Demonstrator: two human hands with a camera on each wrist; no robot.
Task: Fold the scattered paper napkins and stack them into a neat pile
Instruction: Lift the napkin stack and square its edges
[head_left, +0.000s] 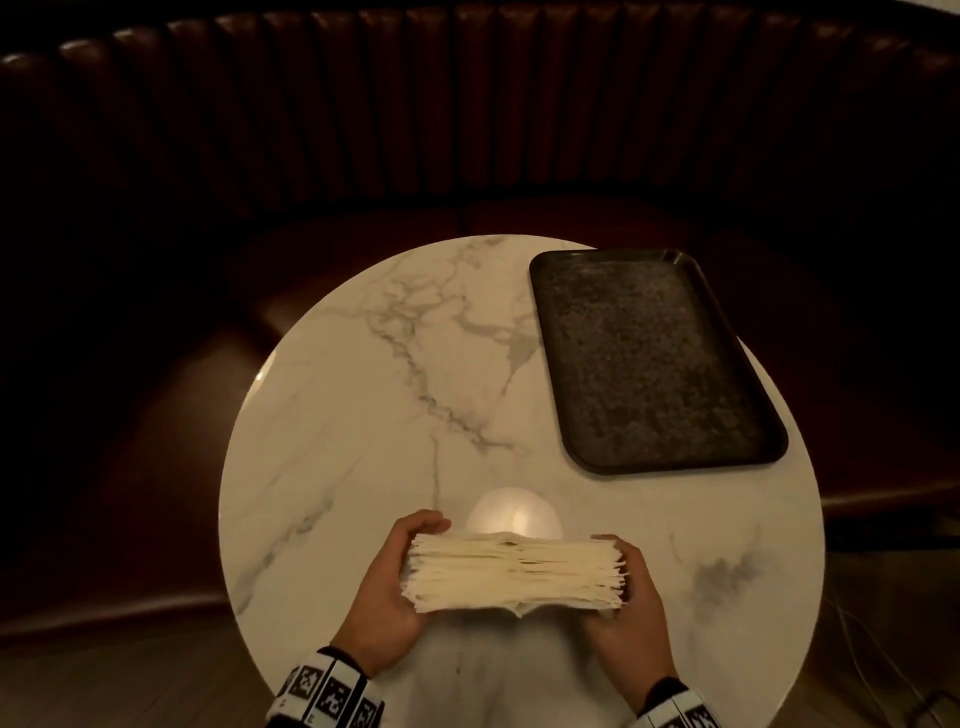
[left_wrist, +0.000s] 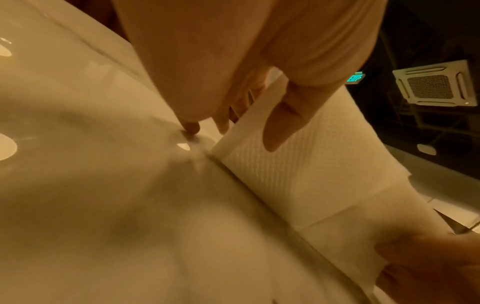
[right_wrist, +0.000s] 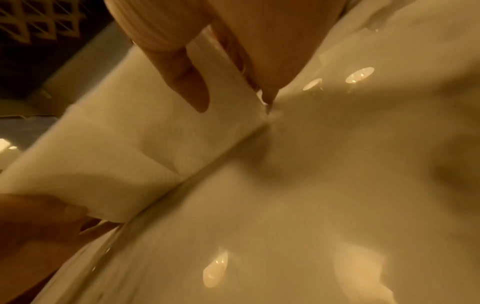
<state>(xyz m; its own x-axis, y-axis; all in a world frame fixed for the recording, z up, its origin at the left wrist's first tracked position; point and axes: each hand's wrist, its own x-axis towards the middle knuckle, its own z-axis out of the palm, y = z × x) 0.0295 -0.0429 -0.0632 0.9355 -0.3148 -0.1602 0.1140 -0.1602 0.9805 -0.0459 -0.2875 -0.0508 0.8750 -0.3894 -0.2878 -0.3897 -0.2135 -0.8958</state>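
Observation:
A thick stack of white paper napkins (head_left: 514, 574) is held over the near part of the round marble table (head_left: 363, 415), its layered edges facing up at me. My left hand (head_left: 395, 577) grips its left end and my right hand (head_left: 631, 592) grips its right end. In the left wrist view my thumb (left_wrist: 283, 121) presses the embossed face of the stack (left_wrist: 311, 174), whose lower edge meets the tabletop. The right wrist view shows the same: thumb (right_wrist: 187, 82) on the napkin face (right_wrist: 155, 144), fingers behind it.
A black rectangular tray (head_left: 654, 358) lies on the far right of the table, with nothing on it. A dark ribbed bench back curves behind the table. Bright lamp reflections show on the glossy marble near the stack.

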